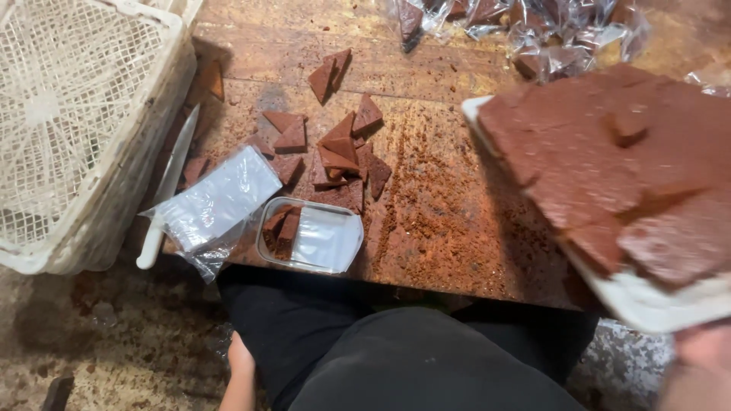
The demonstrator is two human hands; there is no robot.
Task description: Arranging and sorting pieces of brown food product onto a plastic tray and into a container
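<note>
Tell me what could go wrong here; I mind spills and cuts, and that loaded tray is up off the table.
The white tray looks tilted, held at its near corner by the right hand; the brown slab pieces on it might slide off. The knife lies by the basket, partly under plastic bags, so a reach there could meet its blade.
</note>
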